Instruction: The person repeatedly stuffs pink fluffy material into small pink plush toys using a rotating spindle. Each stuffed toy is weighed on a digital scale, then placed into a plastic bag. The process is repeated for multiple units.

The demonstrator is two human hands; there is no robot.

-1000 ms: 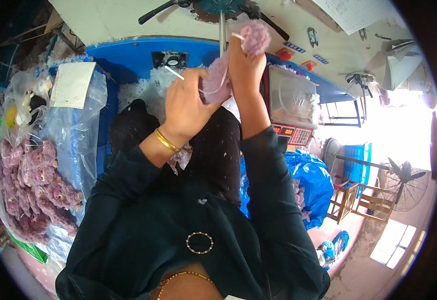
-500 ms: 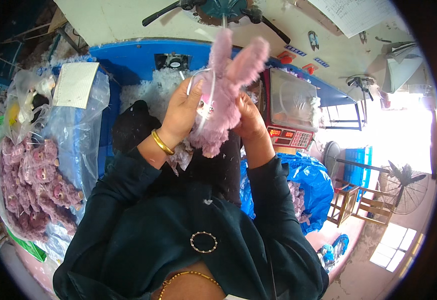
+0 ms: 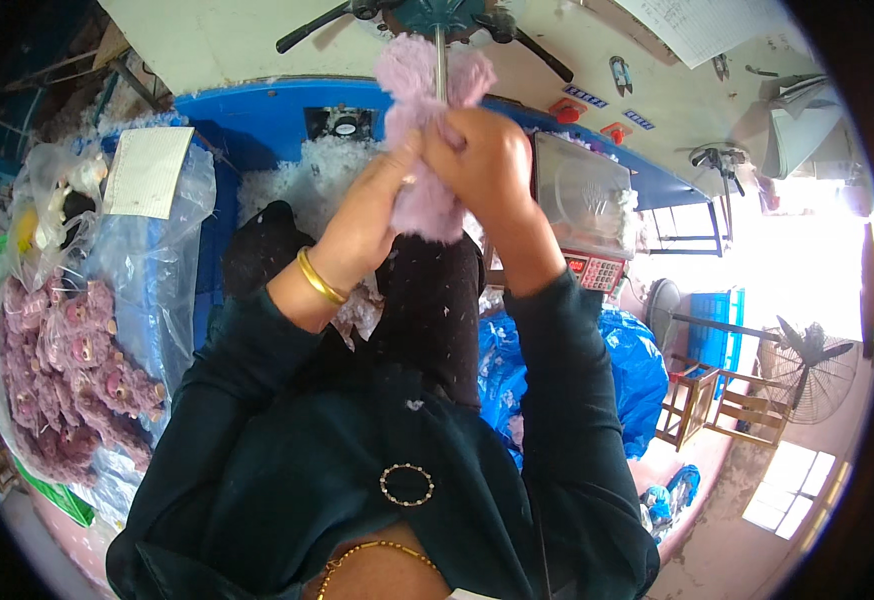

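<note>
A fluffy pink plush toy point(image 3: 429, 212) is between my hands, at a thin metal tube point(image 3: 442, 72) that comes down from a dark green machine fitting point(image 3: 442, 15). My left hand point(image 3: 369, 198) is closed round the toy's left side. From the right, my right hand point(image 3: 482, 155) grips it close below the tube, fingers wrapped over the fur. Two fluffy parts of the toy stick up on either side of the tube. Whether the tube's tip is inside the toy is hidden by fur and fingers.
White stuffing point(image 3: 312, 185) fills a blue bin point(image 3: 247, 120) ahead. A clear bag of pink plush toys point(image 3: 77, 370) lies left. On the right stand a scale point(image 3: 582, 195) and a blue plastic bag point(image 3: 632, 375). Black handles point(image 3: 314, 28) flank the fitting; red buttons point(image 3: 567, 110) sit on the panel.
Both hands have moved the plush toy up to the metal tube and turned it. Its long ears and face no longer show. My right hand has come over its front.
</note>
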